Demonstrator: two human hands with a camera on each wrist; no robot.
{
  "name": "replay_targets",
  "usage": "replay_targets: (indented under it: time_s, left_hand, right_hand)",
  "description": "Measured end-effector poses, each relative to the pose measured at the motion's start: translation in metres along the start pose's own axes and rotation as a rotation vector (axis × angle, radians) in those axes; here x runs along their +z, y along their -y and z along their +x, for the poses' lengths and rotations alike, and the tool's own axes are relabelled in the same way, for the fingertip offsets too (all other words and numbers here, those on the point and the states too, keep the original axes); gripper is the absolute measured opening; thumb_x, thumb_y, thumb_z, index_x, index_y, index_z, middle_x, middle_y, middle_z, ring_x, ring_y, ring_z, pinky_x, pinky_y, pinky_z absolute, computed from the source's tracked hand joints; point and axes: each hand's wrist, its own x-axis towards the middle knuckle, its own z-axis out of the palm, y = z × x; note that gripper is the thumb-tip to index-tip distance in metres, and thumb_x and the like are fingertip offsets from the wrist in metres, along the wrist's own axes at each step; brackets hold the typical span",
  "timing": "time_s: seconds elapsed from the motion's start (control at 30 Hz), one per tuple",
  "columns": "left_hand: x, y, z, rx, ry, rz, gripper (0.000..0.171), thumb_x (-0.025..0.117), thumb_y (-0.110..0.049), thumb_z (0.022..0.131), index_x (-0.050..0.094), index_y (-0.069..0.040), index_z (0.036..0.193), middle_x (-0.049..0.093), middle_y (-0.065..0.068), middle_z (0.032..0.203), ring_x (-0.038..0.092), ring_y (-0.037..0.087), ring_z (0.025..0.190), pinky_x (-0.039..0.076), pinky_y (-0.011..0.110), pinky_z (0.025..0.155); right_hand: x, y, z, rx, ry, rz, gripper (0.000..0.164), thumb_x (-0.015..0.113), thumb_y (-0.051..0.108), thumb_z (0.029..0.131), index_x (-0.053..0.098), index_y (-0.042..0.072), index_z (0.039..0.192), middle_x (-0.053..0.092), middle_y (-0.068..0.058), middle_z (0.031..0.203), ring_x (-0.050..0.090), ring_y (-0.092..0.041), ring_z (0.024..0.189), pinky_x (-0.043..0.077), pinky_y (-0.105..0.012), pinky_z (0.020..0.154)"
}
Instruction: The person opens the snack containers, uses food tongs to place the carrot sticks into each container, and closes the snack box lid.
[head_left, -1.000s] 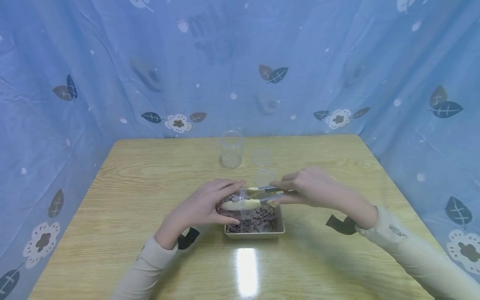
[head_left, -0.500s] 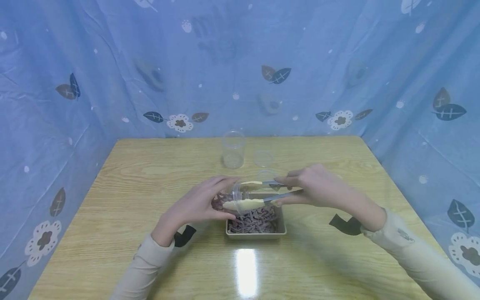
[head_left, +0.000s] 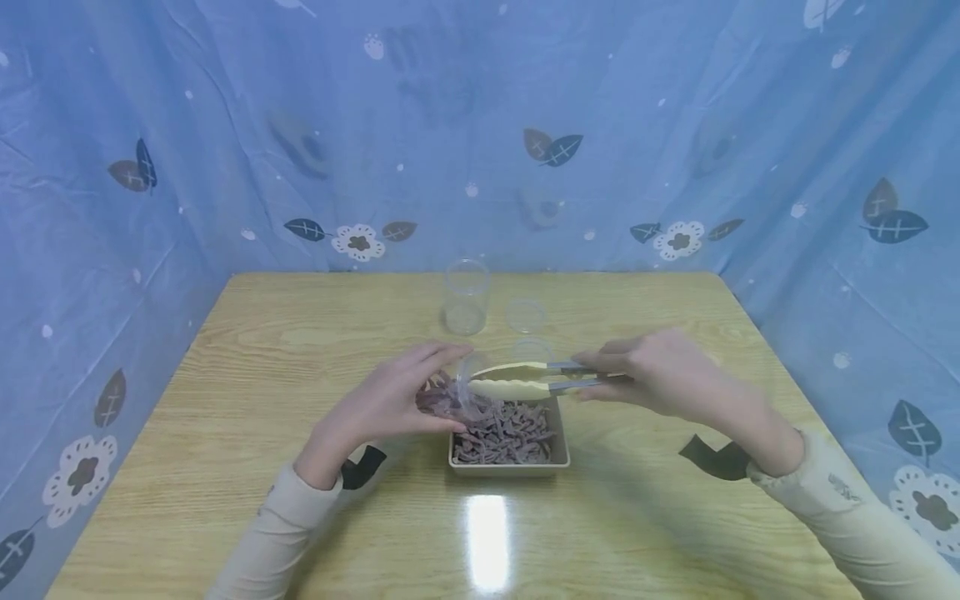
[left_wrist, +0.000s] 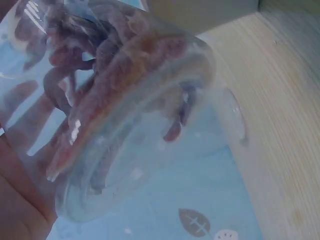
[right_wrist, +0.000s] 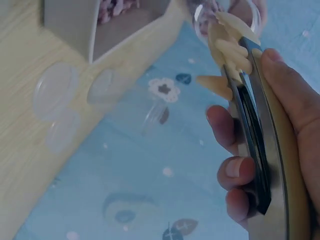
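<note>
My left hand holds a clear plastic jar tipped on its side, its mouth turned to the right. Purplish-brown strips fill part of it, seen through the wall. Below the jar, a rectangular tray contains a heap of similar strips. In my right hand is a pair of metal tongs with cream scalloped tips, which are spread apart at the jar's mouth. No strip is visible between the tips in the head view. The right wrist view shows fingers and thumb wrapped around the tongs' handles.
A clear cup stands upright at the table's back. To its right, a clear round lid lies flat, with another lid nearer the tray. Blue patterned cloth encloses the back and sides of the wooden table.
The tongs have drawn back to the right, their tips moving from deep inside the jar to its mouth. My left hand has shifted slightly left with the jar.
</note>
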Motion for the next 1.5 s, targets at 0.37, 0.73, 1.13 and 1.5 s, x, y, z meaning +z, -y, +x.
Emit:
replay_targets:
  time_s: [0.37,0.73,1.13,1.5]
  left_hand:
    - [0.002,0.000,0.000,-0.043,-0.050,-0.143,0.103,0.079,-0.042,0.068,0.018,-0.023,0.149,0.041,0.004,0.141,0.054,0.019,0.112,0.049,0.035,0.094]
    - [-0.006,0.005,0.004,-0.330,-0.300,-0.384,0.104,0.085,-0.027,0.063,0.023,-0.030,0.146,0.041,0.006,0.131,0.046,0.022,0.119,0.042,0.049,0.099]
    - [-0.012,0.007,0.005,-0.370,-0.494,-0.621,0.081,0.083,-0.006,0.065,0.043,-0.016,0.135,0.043,0.006,0.126,0.048,0.022,0.114,0.043,0.048,0.100]
    - [-0.006,0.009,0.005,-0.386,-0.297,-0.483,0.084,0.087,-0.029,0.061,0.043,-0.027,0.134,0.042,0.004,0.127,0.045,0.019,0.115,0.044,0.046,0.096]
  right_hand:
    - [-0.014,0.005,0.005,-0.019,-0.067,0.043,0.044,0.070,0.043,0.077,0.070,0.013,0.108,0.068,0.009,0.079,0.047,0.006,0.050,0.035,-0.007,0.043]
    - [-0.038,-0.011,-0.020,0.032,-0.170,0.004,0.049,0.063,0.052,0.080,0.070,0.012,0.108,0.071,0.005,0.086,0.047,0.006,0.052,0.032,-0.009,0.042]
    - [-0.028,-0.012,-0.034,0.106,0.173,-0.096,0.051,0.068,0.058,0.072,0.070,0.019,0.106,0.069,0.012,0.087,0.048,0.006,0.047,0.022,-0.009,0.036]
    - [-0.022,0.003,-0.010,0.115,0.446,-0.167,0.061,0.053,0.071,0.075,0.068,0.020,0.104,0.062,0.012,0.073,0.036,0.002,0.047,0.028,-0.016,0.037]
